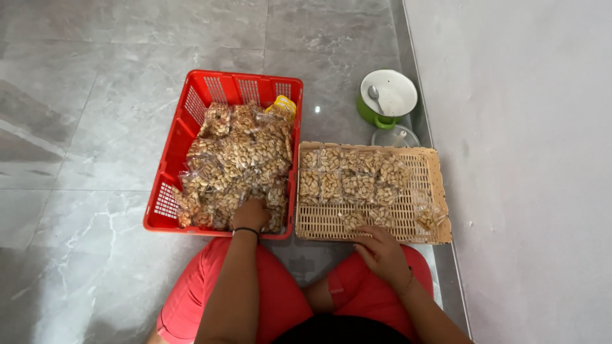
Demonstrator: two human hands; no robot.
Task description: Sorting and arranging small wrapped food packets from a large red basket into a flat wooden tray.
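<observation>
While left hand [250, 215] digs into one red crate [167, 151] — fingers hidden — right hand [381, 250] rests, fingers spread, on one wicker tray [440, 191].

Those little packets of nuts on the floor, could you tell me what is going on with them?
A person sitting on the grey tiled floor has the left hand down among clear nut packets heaped in a red crate. The right hand rests at the near edge of a flat wicker tray, where more packets lie in rows. A green pot with a spoon stands behind.
</observation>
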